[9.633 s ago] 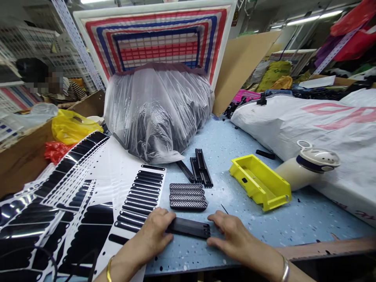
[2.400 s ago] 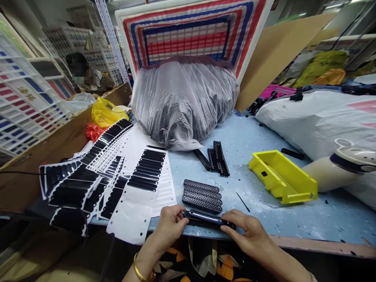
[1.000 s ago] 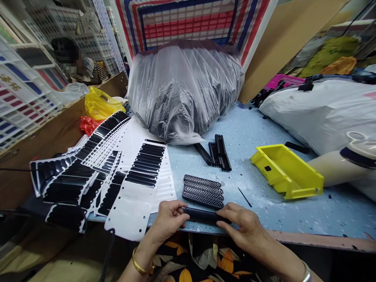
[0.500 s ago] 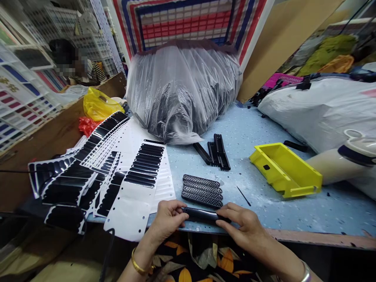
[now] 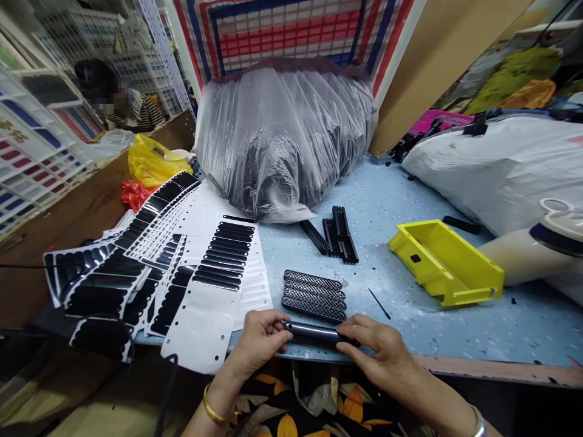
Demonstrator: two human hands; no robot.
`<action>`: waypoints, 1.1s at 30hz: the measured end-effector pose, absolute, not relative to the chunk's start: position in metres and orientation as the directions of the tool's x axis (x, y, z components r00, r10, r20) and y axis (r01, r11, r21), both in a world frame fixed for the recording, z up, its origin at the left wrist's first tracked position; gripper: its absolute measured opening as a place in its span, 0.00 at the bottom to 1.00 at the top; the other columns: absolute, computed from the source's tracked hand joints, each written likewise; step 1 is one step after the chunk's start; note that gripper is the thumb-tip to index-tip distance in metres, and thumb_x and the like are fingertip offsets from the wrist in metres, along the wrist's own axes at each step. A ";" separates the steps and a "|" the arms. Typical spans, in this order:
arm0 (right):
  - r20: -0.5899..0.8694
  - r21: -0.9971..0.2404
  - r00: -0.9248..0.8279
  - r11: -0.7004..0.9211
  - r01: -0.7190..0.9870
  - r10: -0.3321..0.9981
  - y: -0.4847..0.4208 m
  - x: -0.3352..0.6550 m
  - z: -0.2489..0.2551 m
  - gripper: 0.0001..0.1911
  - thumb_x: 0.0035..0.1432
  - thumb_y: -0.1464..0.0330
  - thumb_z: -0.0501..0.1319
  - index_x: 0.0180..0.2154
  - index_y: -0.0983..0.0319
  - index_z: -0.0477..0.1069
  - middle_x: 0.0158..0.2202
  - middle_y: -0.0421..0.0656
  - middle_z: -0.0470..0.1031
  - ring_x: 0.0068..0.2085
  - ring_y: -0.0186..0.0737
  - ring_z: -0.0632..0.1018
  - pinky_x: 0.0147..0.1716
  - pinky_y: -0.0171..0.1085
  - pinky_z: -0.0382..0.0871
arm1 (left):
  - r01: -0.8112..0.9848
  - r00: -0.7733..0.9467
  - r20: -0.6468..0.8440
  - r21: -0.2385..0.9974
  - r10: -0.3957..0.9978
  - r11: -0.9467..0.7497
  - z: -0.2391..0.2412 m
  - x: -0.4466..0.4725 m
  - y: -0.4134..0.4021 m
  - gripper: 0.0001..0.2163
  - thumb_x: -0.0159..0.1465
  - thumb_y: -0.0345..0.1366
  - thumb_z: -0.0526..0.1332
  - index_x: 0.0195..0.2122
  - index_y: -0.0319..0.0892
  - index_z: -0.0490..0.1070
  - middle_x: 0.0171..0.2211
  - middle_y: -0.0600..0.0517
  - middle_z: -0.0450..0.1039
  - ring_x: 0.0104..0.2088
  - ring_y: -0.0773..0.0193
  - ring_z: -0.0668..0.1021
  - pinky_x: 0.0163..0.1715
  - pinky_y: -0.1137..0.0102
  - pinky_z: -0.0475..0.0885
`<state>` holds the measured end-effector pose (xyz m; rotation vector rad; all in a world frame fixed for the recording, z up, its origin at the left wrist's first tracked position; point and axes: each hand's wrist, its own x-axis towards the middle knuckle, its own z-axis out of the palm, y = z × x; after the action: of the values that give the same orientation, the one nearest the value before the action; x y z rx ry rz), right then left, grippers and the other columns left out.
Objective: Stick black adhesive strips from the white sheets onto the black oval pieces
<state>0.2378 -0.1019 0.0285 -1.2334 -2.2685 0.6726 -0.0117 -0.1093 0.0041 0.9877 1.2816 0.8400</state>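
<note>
A long, black strip-shaped piece with a glossy upper face and rounded ends lies level at the table's front edge. My left hand pinches its left end between thumb and fingers. At the other end, my right hand grips it the same way, covering the tip. Just beyond it, several black pieces with a lattice-patterned face lie side by side in a row. To the left, a white sheet with glossy black strip stickers hangs partly over the edge.
More sticker sheets are heaped at the left. Farther back are stacked black pieces and a large clear plastic bag of dark items. A yellow bin stands at right, with a thin black stick nearer. A person sits far left.
Both hands stay at the strip's ends with almost no movement. The shine on its upper face has shifted slightly, and the view has turned a little.
</note>
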 end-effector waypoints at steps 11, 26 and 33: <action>0.186 -0.609 -0.479 0.483 0.629 0.858 -0.102 0.238 0.026 0.08 0.58 0.73 0.60 0.36 0.62 0.79 0.31 0.46 0.78 0.32 0.42 0.80 0.31 0.38 0.75 | 0.029 0.121 -0.359 0.933 0.926 0.358 0.003 -0.012 -0.110 0.12 0.48 0.32 0.66 0.35 0.36 0.79 0.20 0.57 0.70 0.18 0.67 0.76 0.16 0.77 0.66; 0.156 -0.617 -0.482 0.466 0.634 0.862 -0.103 0.238 0.026 0.09 0.58 0.73 0.60 0.36 0.61 0.79 0.32 0.46 0.79 0.33 0.42 0.80 0.33 0.38 0.75 | 0.042 0.130 -0.344 0.939 0.930 0.342 0.000 -0.013 -0.109 0.13 0.48 0.34 0.66 0.36 0.36 0.79 0.20 0.57 0.70 0.18 0.67 0.76 0.15 0.77 0.66; 0.151 -0.603 -0.494 0.475 0.640 0.856 -0.102 0.238 0.026 0.09 0.58 0.74 0.60 0.36 0.61 0.79 0.31 0.46 0.78 0.33 0.41 0.79 0.32 0.38 0.74 | 0.043 0.127 -0.345 0.939 0.930 0.342 0.002 -0.013 -0.110 0.13 0.48 0.34 0.66 0.35 0.36 0.79 0.20 0.57 0.70 0.18 0.67 0.76 0.16 0.76 0.67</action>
<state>0.2381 -0.1018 0.0260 -1.2458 -2.2909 0.6698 -0.0133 -0.1096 0.0020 1.0220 1.2730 0.8450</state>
